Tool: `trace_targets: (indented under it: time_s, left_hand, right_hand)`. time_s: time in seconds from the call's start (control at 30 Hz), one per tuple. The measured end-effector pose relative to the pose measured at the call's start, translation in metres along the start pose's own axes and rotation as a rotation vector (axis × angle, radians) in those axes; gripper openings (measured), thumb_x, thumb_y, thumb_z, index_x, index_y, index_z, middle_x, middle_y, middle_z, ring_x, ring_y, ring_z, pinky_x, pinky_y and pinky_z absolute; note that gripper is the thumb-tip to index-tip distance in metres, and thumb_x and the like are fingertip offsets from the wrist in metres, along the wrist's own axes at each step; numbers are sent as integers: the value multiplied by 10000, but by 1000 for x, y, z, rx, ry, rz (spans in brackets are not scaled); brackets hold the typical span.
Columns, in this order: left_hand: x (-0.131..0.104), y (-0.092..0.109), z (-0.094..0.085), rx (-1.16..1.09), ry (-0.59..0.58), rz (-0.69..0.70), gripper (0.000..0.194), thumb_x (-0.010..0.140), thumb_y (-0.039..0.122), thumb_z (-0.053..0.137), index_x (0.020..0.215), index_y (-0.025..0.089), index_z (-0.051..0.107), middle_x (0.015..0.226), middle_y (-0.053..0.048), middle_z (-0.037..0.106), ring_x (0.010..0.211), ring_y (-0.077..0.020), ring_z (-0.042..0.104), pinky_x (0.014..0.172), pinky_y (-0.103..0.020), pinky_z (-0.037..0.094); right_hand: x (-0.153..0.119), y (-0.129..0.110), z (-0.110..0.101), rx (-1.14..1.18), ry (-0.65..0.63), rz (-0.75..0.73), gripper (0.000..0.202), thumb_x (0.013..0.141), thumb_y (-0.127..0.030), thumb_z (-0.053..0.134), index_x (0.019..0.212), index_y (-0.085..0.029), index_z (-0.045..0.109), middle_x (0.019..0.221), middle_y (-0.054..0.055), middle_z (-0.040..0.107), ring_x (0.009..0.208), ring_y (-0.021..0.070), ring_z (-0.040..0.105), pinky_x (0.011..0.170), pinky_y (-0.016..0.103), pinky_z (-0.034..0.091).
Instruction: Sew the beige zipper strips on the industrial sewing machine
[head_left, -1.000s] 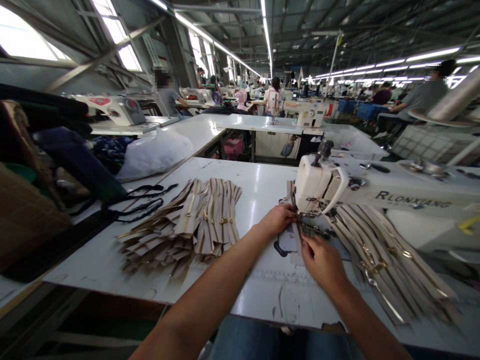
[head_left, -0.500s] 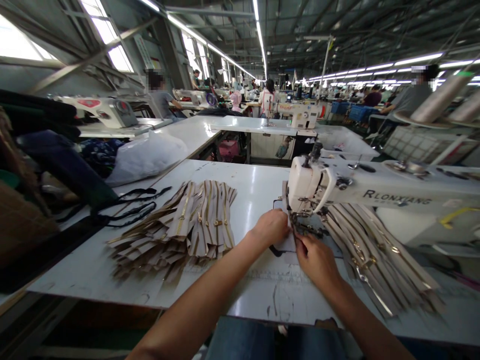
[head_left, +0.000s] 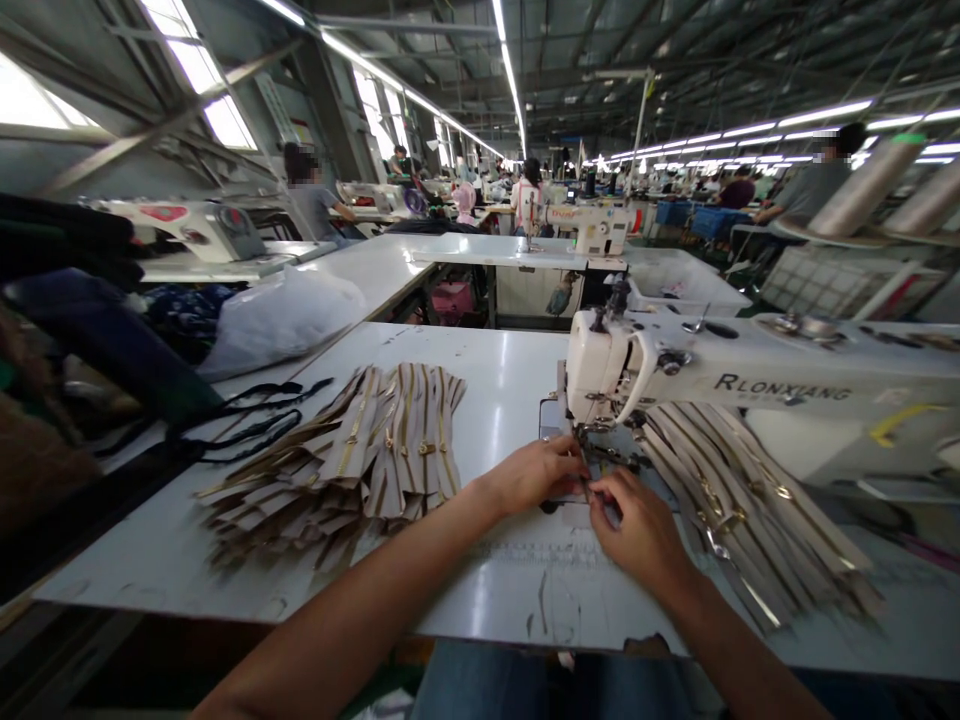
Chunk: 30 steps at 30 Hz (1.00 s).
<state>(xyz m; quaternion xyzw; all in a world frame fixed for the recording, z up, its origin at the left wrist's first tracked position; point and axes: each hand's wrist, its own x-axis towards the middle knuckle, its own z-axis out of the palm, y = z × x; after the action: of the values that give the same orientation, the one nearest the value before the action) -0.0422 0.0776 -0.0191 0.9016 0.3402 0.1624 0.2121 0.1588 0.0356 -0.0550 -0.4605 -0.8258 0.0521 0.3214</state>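
Observation:
Just in front of the needle area of the white sewing machine [head_left: 660, 365], my left hand [head_left: 541, 473] pinches a narrow zipper [head_left: 587, 487] between closed fingertips. My right hand [head_left: 637, 525] grips its near end with thumb and forefinger, close beside the left fingers. Most of this zipper is hidden by the hands and the machine head. Left of my left forearm lies a thick pile of beige zippers [head_left: 349, 440] with gold teeth and pulls. More beige zippers [head_left: 739, 500] lie fanned out under the machine arm, to the right of my right hand.
Black straps [head_left: 262, 420] and a white plastic bag [head_left: 289, 310] lie along the left side of the white table [head_left: 487, 360]. Thread cones [head_left: 862, 190] stand at the right. Another sewing machine [head_left: 592, 225] is across the table, and other people sit farther off.
My left hand has shifted slightly down toward me, its fist loosening into a fingertip pinch. My right hand stays close by, its fingers more curled. The camera view has shifted slightly.

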Motion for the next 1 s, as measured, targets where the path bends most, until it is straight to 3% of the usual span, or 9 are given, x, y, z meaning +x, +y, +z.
trace_targets:
  time_s: [0.3, 0.57, 1.0]
  left_hand:
    - [-1, -1, 3, -17, 31, 22, 202, 934, 273, 545, 1091, 219, 659, 1114, -55, 581, 975, -176, 556, 891, -276, 444]
    - [-2, 1, 5, 82, 51, 43, 197, 944, 274, 537, 1054, 194, 679, 1031, -55, 606, 906, -171, 569, 804, -261, 456]
    - [0, 10, 11, 352, 115, -100, 213, 957, 267, 491, 1054, 174, 656, 971, -67, 635, 916, -219, 567, 797, -317, 487]
  right_hand:
    - [-5, -1, -2, -2, -17, -19, 109, 816, -171, 496, 793, -186, 601, 741, 10, 570, 691, 147, 554, 631, 255, 389]
    - [1, -4, -6, -50, -20, -24, 134, 823, -200, 513, 742, -179, 618, 783, 45, 566, 782, 185, 547, 734, 299, 406]
    - [10, -3, 0, -177, -113, 25, 187, 857, -247, 517, 966, -178, 653, 879, 68, 597, 842, 224, 554, 772, 341, 406]
